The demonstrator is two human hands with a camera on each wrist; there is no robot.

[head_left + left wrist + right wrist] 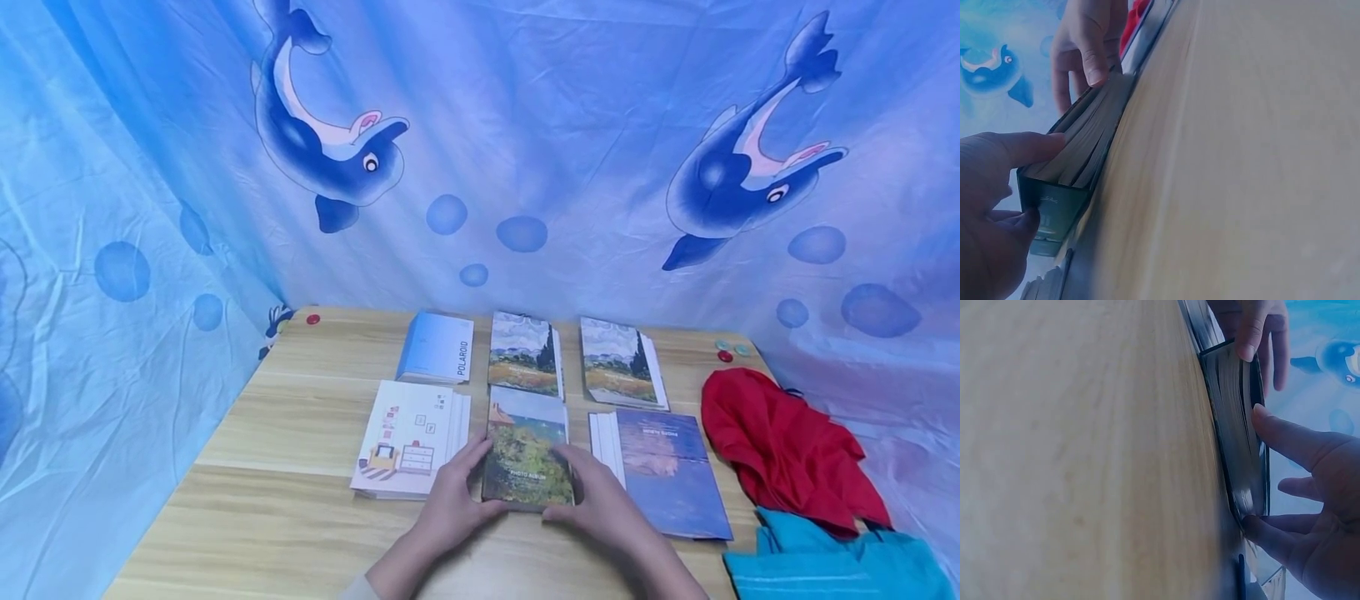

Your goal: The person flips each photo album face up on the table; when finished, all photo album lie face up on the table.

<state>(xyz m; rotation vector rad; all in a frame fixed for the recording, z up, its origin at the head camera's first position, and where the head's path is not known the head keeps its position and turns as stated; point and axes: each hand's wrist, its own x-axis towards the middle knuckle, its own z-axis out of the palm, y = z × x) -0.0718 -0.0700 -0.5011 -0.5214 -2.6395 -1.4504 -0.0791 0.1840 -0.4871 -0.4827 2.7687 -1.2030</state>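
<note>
A thick photo album (528, 454) with a green garden painting on its cover lies in the middle of the near row. My left hand (456, 493) grips its near left corner, thumb on the page edges and fingers along the dark green spine (1054, 209). Opposite it, my right hand (596, 492) holds the near right corner, with the thumb (1261, 411) at the page side and fingers along the right edge. To the left lies a white album (405, 442) with a furniture drawing; to the right, a blue-purple album (671, 475).
Behind stand a blue Polaroid album (435, 346) and two landscape-painting albums, one central (522, 354) and one right (621, 360). Red cloth (787, 450) and teal cloth (840, 558) bunch along the table's right side. A dolphin-printed curtain (570, 125) hangs behind the wooden table (247, 500).
</note>
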